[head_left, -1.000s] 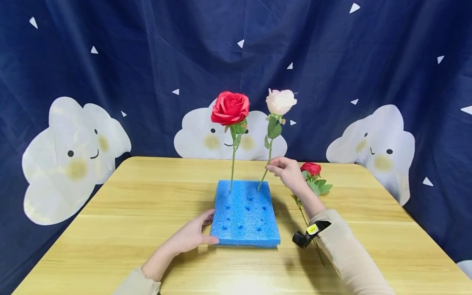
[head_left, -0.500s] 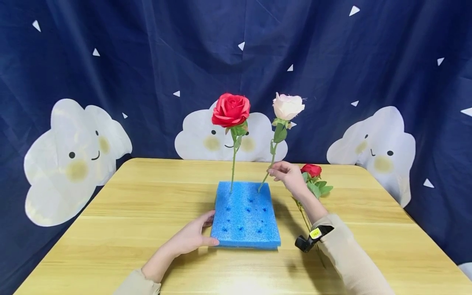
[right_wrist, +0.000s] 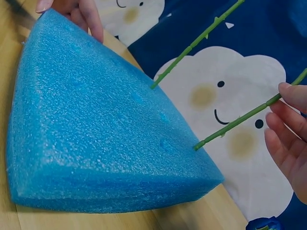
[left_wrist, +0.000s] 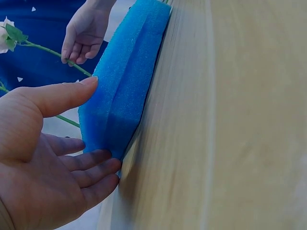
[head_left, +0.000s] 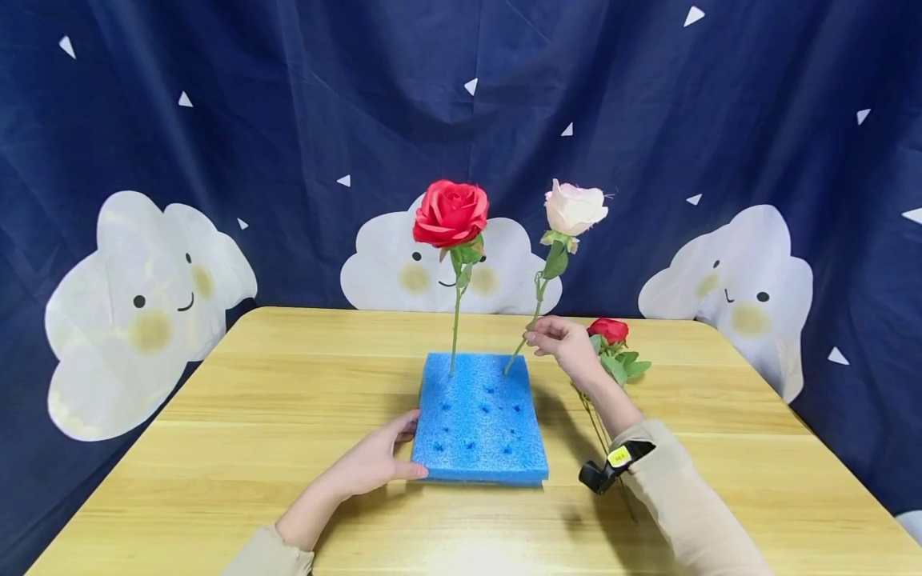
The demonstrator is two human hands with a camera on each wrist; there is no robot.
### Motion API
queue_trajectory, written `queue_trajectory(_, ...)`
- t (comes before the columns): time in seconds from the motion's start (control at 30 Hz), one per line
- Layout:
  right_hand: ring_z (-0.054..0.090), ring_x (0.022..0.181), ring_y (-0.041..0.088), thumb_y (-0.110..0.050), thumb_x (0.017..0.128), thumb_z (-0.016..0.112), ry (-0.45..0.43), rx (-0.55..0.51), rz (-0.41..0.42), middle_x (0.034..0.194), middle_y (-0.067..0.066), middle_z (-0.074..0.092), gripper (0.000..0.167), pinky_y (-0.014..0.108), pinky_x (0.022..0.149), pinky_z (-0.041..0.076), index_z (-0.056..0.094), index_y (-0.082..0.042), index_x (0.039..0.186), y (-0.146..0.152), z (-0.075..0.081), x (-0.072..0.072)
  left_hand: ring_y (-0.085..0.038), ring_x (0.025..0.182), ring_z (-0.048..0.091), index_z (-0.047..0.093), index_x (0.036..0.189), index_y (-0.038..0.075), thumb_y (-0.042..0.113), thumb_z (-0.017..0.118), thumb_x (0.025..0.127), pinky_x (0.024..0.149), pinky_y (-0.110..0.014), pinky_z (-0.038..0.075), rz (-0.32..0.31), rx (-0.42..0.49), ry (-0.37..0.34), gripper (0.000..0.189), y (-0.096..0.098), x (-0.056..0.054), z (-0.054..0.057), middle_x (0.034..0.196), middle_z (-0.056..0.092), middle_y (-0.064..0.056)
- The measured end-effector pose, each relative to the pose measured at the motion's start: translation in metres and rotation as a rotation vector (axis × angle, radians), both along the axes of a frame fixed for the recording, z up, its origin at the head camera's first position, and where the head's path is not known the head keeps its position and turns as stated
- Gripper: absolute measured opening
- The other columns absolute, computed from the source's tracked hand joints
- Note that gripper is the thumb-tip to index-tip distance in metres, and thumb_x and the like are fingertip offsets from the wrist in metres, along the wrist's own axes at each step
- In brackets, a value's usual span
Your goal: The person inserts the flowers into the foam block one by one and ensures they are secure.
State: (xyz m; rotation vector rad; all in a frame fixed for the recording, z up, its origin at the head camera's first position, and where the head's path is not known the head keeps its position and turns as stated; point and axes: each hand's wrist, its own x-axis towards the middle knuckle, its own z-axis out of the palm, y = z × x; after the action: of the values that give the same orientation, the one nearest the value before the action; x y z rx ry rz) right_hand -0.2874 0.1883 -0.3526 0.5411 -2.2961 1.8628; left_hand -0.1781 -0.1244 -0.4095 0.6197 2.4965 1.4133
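Observation:
A blue foam block [head_left: 479,424] with several small holes lies on the table. Near its back left corner a red rose [head_left: 451,214] stands upright, its stem in the foam. At the back right, a pale pink-white rose [head_left: 575,210] leans to the right, its stem's lower end in the foam. My right hand [head_left: 567,346] pinches that green stem [right_wrist: 240,119] between thumb and fingers, a little above the block. My left hand [head_left: 370,460] rests against the block's left side, fingers nearly straight in the left wrist view and thumb [left_wrist: 72,97] touching its edge.
Another red rose [head_left: 608,330] with green leaves lies on the wooden table [head_left: 288,384], right of the block and partly under my right forearm. A dark blue curtain [head_left: 403,96] with cloud faces hangs behind the table. A black wrist camera [head_left: 596,478] sits on my right wrist.
The pale rose's bloom has tilted to the right, and my right hand has shifted slightly right with its stem. The left hand and the foam block have stayed in place.

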Motion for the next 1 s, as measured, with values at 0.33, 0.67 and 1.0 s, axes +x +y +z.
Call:
queue_trajectory(0.33,0.063,0.077,0.011,-0.003,0.088,0.059,-0.005,-0.012,-0.016,0.088,0.006,0.068,0.023,0.028,0.068,0.055,0.058,0.014,0.104,0.009,0.002,0.004,-0.042,0.122,0.041,0.025,0.140,-0.010,0.025,0.076,0.074,0.103,-0.055,0.030,-0.001,-0.006,0.008,0.091,0.001,0.000,0.001,0.136,0.040,-0.028)
queue_trajectory(0.67,0.064,0.075,0.014,-0.004,0.088,0.059,-0.031,-0.048,-0.010,0.081,-0.002,0.067,0.023,0.030,0.069,0.056,0.056,0.013,0.103,0.023,0.005,0.011,-0.042,0.122,0.041,0.025,0.141,-0.009,0.025,0.077,0.073,0.103,-0.055,0.029,0.006,-0.003,0.004,0.091,0.002,0.001,0.001,0.135,0.040,-0.028)
queue_trajectory(1.0,0.064,0.072,0.009,-0.012,0.092,0.058,-0.052,-0.042,-0.040,0.080,-0.001,0.067,0.023,0.023,0.067,0.055,0.057,0.009,0.101,0.045,0.010,0.019,-0.041,0.122,0.041,0.025,0.141,-0.009,0.024,0.077,0.074,0.103,-0.055,0.029,0.012,-0.006,0.001,0.091,0.001,0.001,0.001,0.135,0.041,-0.027)
